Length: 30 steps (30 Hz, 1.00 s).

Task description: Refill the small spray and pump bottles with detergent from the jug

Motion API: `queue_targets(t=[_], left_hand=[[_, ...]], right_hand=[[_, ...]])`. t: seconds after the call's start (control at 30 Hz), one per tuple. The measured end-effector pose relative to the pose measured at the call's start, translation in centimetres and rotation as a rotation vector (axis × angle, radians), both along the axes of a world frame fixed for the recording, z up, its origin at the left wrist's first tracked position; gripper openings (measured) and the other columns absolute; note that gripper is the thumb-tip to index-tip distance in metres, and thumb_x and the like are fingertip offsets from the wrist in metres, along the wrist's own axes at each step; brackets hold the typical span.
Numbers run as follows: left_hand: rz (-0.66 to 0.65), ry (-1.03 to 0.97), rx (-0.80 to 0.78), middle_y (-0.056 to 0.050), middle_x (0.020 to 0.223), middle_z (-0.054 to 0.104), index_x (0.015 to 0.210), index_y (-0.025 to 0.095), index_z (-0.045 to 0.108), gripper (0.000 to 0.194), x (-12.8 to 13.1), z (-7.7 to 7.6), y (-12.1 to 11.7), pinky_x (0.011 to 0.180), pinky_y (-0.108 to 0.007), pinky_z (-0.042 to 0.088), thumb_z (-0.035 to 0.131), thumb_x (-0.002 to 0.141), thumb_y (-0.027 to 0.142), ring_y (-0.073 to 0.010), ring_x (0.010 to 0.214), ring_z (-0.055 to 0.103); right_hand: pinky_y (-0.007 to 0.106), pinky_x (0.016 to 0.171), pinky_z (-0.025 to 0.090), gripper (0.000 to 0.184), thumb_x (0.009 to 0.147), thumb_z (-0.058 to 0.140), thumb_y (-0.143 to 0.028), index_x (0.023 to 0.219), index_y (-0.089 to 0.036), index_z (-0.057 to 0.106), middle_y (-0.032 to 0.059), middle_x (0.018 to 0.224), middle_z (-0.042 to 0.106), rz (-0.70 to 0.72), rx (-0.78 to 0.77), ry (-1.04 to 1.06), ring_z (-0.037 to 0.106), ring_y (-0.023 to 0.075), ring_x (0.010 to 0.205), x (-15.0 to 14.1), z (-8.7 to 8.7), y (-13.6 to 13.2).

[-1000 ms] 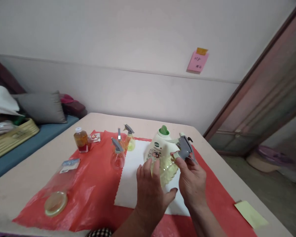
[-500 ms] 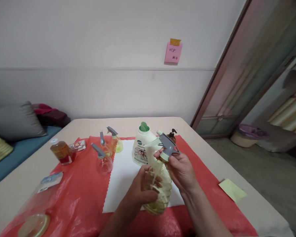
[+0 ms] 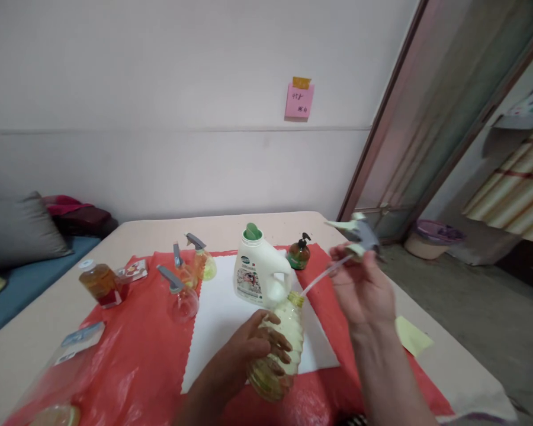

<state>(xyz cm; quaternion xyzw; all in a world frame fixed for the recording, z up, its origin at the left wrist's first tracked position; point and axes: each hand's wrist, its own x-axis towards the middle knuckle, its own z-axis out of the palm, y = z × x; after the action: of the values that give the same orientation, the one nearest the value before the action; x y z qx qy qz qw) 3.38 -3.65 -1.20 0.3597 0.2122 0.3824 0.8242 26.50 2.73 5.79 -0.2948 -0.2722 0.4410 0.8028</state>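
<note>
A: Where is the ridged bottle (image 3: 294, 328)?
B: Tilted, nearer than the white jug (image 3: 258, 269), over the table (image 3: 135, 234); the left hand's (image 3: 253, 349) grip encircles it.
A: Step?
B: Judged: separating spray head (image 3: 365, 234), in the right hand's (image 3: 368, 293) grip; tube (image 3: 324, 277) tip at the bottle's mouth.
A: Next move?
B: Probably calls for a steady bottle, tube kept aligned.

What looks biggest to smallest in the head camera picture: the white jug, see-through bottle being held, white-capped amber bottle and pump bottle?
1. White jug and see-through bottle: too alike to rank; the held one looks nearer the camera.
2. Amber bottle.
3. Pump bottle.
</note>
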Motion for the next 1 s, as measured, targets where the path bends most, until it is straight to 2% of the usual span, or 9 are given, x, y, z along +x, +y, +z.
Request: queue_targets(t=[0.07,0.17,0.27,0.4,0.47,0.57,0.67,0.8,1.0], left_hand=[[0.072,0.05,0.015,-0.009,0.099,0.068,0.119,0.019,0.057,0.058,-0.9,0.2,0.6,0.072,-0.032,0.052,0.079,0.066,0.03,-0.0214,0.085,0.067],[0.292,0.044,0.003,-0.006,0.105,0.067,0.127,0.026,0.053,0.072,-2.3,0.4,1.7,0.086,-0.039,0.052,0.083,0.062,0.026,-0.0251,0.098,0.067],[0.479,0.037,-0.011,-0.004,0.111,0.066,0.127,0.03,0.054,0.08,-3.2,0.3,2.6,0.093,-0.042,0.051,0.087,0.056,0.022,-0.0275,0.107,0.065],[0.628,0.174,0.006,-0.006,0.116,0.067,0.122,0.025,0.058,0.078,-3.5,-0.5,3.5,0.091,-0.034,0.051,0.09,0.051,0.017,-0.0252,0.109,0.064],[0.684,0.197,0.006,-0.006,0.118,0.066,0.122,0.025,0.057,0.08,-3.5,-0.8,3.8,0.091,-0.033,0.052,0.091,0.05,0.017,-0.0243,0.111,0.064],[0.741,0.163,-0.027,-0.006,0.117,0.067,0.124,0.024,0.054,0.074,-3.8,-0.9,4.2,0.091,-0.035,0.054,0.089,0.059,0.025,-0.023,0.108,0.066],[0.768,0.149,-0.048,-0.008,0.112,0.069,0.122,0.022,0.056,0.064,-4.2,-0.6,4.4,0.088,-0.039,0.056,0.085,0.067,0.038,-0.0254,0.105,0.068],[0.802,0.159,-0.041,-0.011,0.115,0.069,0.117,0.021,0.061,0.055,-4.5,-0.3,4.5,0.087,-0.038,0.056,0.081,0.072,0.045,-0.0278,0.111,0.065],[0.858,0.231,0.009,-0.007,0.11,0.068,0.118,0.021,0.056,0.065,-4.6,-0.7,5.0,0.09,-0.034,0.05,0.086,0.062,0.036,-0.0217,0.104,0.064]], right_hand=[[0.033,0.071,0.05,0.038,0.081,0.061,-0.06,0.091,-0.023,0.063,0.0034,0.091,0.065,-0.25,-0.036,-0.128,0.064,0.0187,0.087,3.5,0.1,0.4],[0.032,0.067,0.047,0.041,0.083,0.054,-0.057,0.104,-0.022,0.058,0.0058,0.098,0.065,-0.526,-0.281,-0.629,0.063,0.0203,0.088,6.5,-1.2,1.1],[0.032,0.069,0.045,0.035,0.081,0.061,-0.047,0.103,-0.019,0.06,0.0075,0.094,0.069,-0.325,-0.668,-1.27,0.065,0.023,0.087,5.9,-4.4,2.2],[0.037,0.076,0.048,0.025,0.082,0.068,-0.036,0.096,-0.016,0.066,0.0125,0.089,0.072,-0.051,-0.9,-1.536,0.068,0.0268,0.09,2.6,-9.6,3.8],[0.039,0.081,0.051,0.025,0.089,0.064,-0.038,0.099,-0.015,0.066,0.0094,0.096,0.071,0.038,-0.961,-1.582,0.067,0.0223,0.091,1.7,-11.2,4.1],[0.042,0.086,0.052,0.026,0.091,0.062,-0.039,0.099,-0.015,0.066,0.0088,0.102,0.07,0.085,-0.953,-1.596,0.065,0.0211,0.094,1.7,-11.3,4.1],[0.04,0.086,0.048,0.025,0.09,0.057,-0.035,0.095,-0.015,0.07,0.0154,0.103,0.071,0.073,-0.794,-1.541,0.064,0.0268,0.1,1.8,-9.9,3.7],[0.034,0.08,0.05,0.044,0.088,0.049,-0.055,0.092,-0.019,0.073,0.0076,0.091,0.074,0.248,-0.506,-1.36,0.067,0.0243,0.091,-0.8,-9.0,3.2],[0.042,0.102,0.046,0.069,0.084,0.05,-0.066,0.134,-0.02,0.056,0.0115,0.135,0.062,0.316,-0.349,-1.081,0.059,0.0285,0.122,-7.2,-11.8,3.7]])
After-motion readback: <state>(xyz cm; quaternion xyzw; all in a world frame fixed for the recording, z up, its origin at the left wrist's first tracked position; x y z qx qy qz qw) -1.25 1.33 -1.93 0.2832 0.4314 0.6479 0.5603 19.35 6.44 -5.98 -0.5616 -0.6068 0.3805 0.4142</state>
